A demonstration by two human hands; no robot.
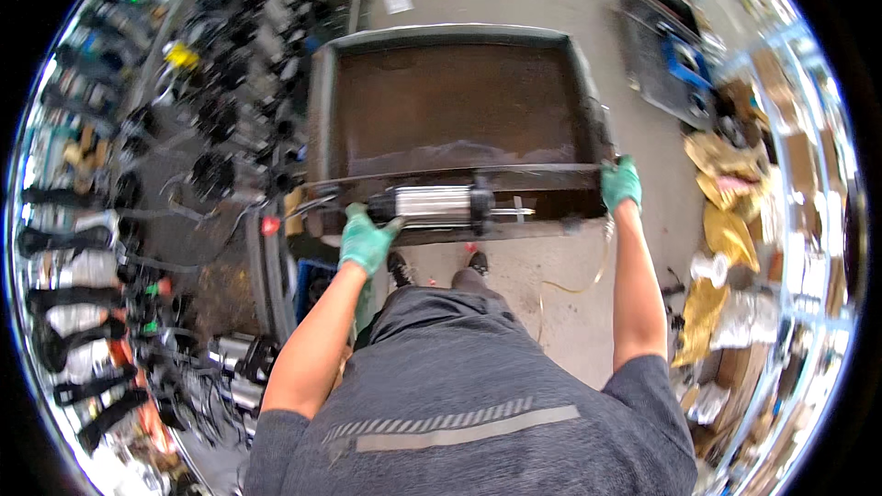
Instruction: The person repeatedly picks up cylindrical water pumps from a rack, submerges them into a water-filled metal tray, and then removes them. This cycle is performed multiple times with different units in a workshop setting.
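Note:
A cylindrical motor (432,206) with a ribbed silver body and black end caps lies crosswise at the near side of a shallow metal tank (323,119). From its right end sticks a thin metal shaft (511,211). My left hand (366,241), in a green glove, grips the motor's black left end, thumb toward the silver body. Dark cables (312,206) run off leftward from that end. At the tank's right near corner my gloved right hand (621,184) is closed; what its fingers hold is hidden. A thin yellowish hose (602,262) hangs below it.
Brownish liquid seems to fill the tank. Racks of dark parts (213,119) crowd the left side, with a blue crate (315,287) near the tank. On the right stand a dark cart (657,64), yellow bags (730,230) and shelves (799,303) with cartons.

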